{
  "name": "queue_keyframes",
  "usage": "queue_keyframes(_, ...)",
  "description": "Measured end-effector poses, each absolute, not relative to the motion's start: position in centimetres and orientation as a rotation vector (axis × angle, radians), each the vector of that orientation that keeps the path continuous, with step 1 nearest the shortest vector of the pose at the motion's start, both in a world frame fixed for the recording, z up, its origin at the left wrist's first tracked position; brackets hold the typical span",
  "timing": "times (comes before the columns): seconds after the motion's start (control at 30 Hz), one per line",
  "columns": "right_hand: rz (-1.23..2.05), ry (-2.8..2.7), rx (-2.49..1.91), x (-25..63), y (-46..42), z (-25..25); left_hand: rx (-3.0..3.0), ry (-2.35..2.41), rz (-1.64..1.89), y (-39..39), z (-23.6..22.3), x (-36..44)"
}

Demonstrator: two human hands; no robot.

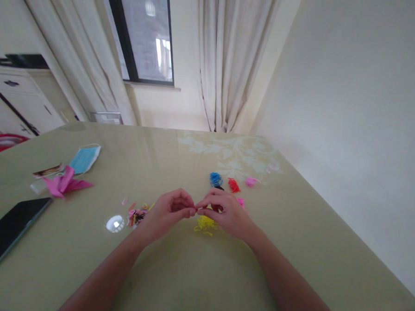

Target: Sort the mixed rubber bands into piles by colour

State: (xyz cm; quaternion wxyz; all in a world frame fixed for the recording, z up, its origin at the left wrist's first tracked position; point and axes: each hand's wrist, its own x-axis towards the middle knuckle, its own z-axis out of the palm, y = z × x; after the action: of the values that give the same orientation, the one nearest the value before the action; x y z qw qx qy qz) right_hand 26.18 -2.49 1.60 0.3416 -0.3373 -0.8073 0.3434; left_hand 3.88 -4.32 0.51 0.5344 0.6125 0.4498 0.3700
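Observation:
My left hand (171, 214) and my right hand (227, 213) meet over the table, thumb and fingertips pinched together. Whatever lies between the fingertips is too small to make out. Beneath the right hand is a pile of thin yellow strands or bands (205, 224). Just beyond it sit a blue pile (215, 179), a red pile (233, 185) and a small pink bundle (251, 182). A black pile and another pink one are partly hidden by the right hand. Beside my left wrist lies a mixed-colour pile (137, 216), partly covered.
A glossy table (173, 283) holds a black phone (14, 231), a pink folded-paper shape (66, 183) and a blue face mask (85, 159) on the left. Light glares off the tabletop near the mixed pile. A wall (362, 126) runs along the right edge; curtains hang behind.

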Motion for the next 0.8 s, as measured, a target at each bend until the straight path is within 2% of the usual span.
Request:
queue_keyframes(0.2, 0.9, -2.015, -0.899, 27.0, -2.0, 2.1, 1.545, 1.097, 0.859, -4.1, 0.9, 3.6)
queue_keyframes(0.33, 0.937, -1.799, -0.913, 29.0, -1.0, 3.0, 1.813, 1.485, 0.778, -3.3, 1.4, 0.6)
queue_keyframes(0.47, 1.002, -1.654, -0.877, 30.8, -0.5, 4.1, 1.909, 1.837, 0.492, -2.8, 1.2, -2.7)
queue_keyframes(0.6, 1.001, -1.597, -0.869, 31.9, -0.5, 4.8, 1.881, 1.836, 0.29, -3.0, 0.7, -3.5)
queue_keyframes(0.8, 1.017, -1.598, -0.931, 33.0, -0.3, 5.0, 1.877, 1.829, 0.272, -2.9, 0.5, -3.3)
